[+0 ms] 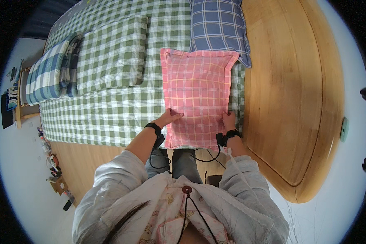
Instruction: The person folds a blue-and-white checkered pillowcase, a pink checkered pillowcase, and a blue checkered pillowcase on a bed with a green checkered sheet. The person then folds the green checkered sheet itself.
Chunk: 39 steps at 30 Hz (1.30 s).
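A pink plaid pillow (198,88) with a flanged border lies on the green and white gingham bed cover (106,113), at the bed's near edge. My left hand (170,116) grips its left border, thumb on top and fingers underneath. At the opposite border my right hand (228,119) pinches the fabric. Beyond, a blue plaid pillow (218,26) lies against the headboard, its near edge partly under or behind the pink one. Both wrists wear black bands with small devices and cables.
The wooden headboard (286,85) borders the bed on the right. A folded green gingham quilt (113,55) and a folded blue and white plaid blanket (47,73) lie on the left. Wooden floor (85,158) shows at the near side, with small items along the wall.
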Each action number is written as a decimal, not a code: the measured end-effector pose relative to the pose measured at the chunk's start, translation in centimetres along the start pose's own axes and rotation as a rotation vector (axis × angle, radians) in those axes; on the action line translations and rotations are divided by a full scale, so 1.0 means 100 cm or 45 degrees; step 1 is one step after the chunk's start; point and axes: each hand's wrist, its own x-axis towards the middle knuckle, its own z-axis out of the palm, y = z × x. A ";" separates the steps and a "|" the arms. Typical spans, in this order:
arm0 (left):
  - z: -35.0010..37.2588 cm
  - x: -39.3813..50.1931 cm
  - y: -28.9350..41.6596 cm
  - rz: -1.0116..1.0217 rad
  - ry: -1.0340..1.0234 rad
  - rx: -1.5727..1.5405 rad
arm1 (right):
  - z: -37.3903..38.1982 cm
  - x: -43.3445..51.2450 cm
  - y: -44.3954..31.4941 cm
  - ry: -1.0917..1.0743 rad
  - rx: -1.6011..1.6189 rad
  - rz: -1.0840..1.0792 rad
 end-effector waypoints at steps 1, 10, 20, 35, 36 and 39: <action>0.003 0.002 -0.001 -0.026 0.053 -0.036 | -0.002 0.002 0.002 0.012 -0.129 0.016; 0.011 0.000 0.017 -0.046 0.090 -0.026 | -0.039 -0.041 -0.026 0.100 -0.471 -0.314; 0.038 -0.021 0.040 0.050 -0.172 0.293 | -0.074 -0.057 -0.006 0.282 -0.453 -0.135; 0.003 -0.027 -0.001 0.102 -0.019 0.542 | -0.034 0.044 -0.064 0.146 0.002 -0.697; -0.009 -0.030 -0.004 0.059 -0.007 0.392 | -0.031 0.058 -0.074 0.109 0.140 -0.632; -0.038 -0.035 -0.009 -0.047 0.065 0.040 | -0.030 0.092 -0.101 0.080 0.278 -0.392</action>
